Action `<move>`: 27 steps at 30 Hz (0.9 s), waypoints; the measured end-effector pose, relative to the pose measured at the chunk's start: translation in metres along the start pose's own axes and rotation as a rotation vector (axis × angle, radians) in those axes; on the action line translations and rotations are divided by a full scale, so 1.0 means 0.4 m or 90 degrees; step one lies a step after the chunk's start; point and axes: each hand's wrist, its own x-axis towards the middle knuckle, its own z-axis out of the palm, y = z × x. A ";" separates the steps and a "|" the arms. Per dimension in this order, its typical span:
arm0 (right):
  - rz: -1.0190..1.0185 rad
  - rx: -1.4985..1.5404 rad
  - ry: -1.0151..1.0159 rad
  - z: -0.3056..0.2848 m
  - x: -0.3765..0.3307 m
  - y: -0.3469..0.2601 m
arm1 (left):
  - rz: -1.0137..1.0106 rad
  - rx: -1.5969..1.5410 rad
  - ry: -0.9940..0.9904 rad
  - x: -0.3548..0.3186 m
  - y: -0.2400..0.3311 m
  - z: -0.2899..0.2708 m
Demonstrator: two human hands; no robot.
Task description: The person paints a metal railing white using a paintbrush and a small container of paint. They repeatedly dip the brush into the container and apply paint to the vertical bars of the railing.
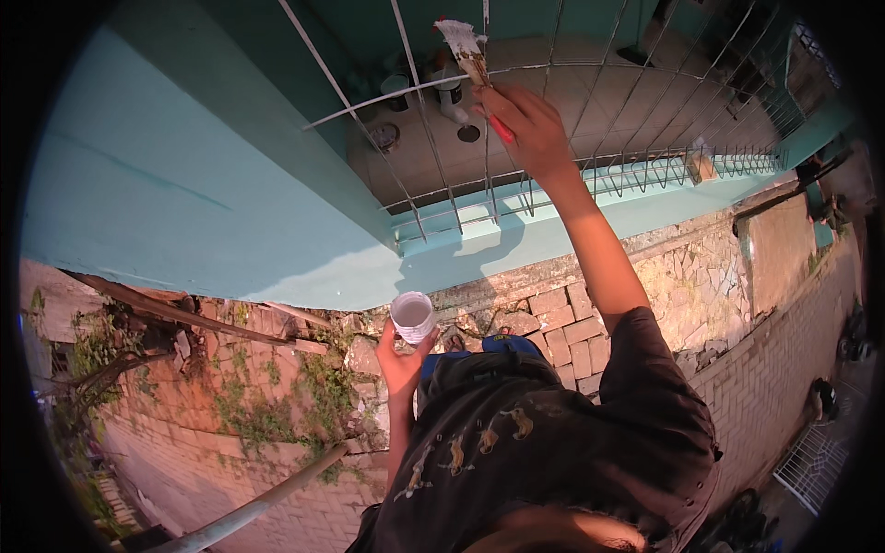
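My right hand is raised and closed around the red handle of a paintbrush. White paint covers the brush's bristles, which sit close to a bar of the metal grille. Some of the grille's bars look white, others greyer. Lower down, near my waist, my left hand grips a small white cup from below and the sides. The cup's mouth faces up, with a pale inside; how much paint it holds I cannot make out.
A light blue wall stands to the left, and a blue ledge runs under the grille. Behind the bars a tiled floor holds several containers. Paving stones lie underfoot; a pole slants at lower left near weeds.
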 end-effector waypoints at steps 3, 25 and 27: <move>0.098 0.087 0.036 -0.006 -0.038 -0.005 | 0.015 -0.023 0.008 0.000 -0.019 0.001; 0.078 0.022 0.097 0.005 -0.048 0.020 | 0.012 -0.022 -0.018 0.006 -0.011 -0.001; 0.062 0.005 0.057 0.004 -0.044 0.016 | 0.016 -0.011 -0.021 0.006 -0.008 -0.002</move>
